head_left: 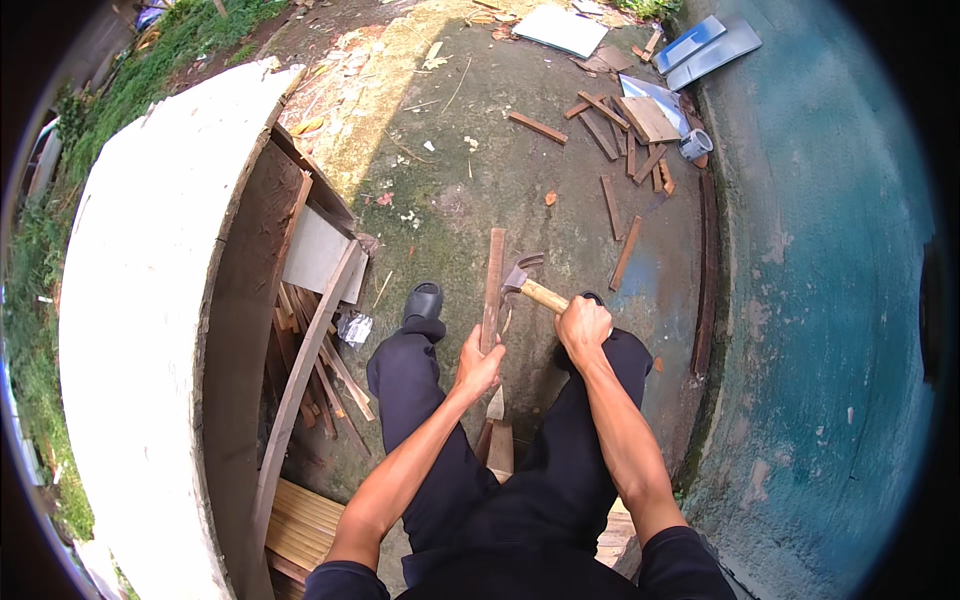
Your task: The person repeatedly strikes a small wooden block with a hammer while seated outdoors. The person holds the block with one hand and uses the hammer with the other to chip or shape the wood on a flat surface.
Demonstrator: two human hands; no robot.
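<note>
My left hand (478,366) is closed around the lower part of a narrow brown wooden strip (493,275), which points away from me between my knees. In my right hand (584,328) is a claw hammer (545,295), gripped by its light wooden handle. The hammer's dark metal head lies just right of the strip, its claw turned away from me; whether it touches the wood I cannot tell. Below my left hand, between my thighs, more pieces of wood (500,445) show, partly hidden by my legs.
Loose wooden strips (612,208) and a grey can (695,145) lie toward the teal wall (810,300). A white board (560,32) rests far ahead. On my left, a large pale panel (140,330) stands over stacked wood (325,370) and a leaning plank (300,400).
</note>
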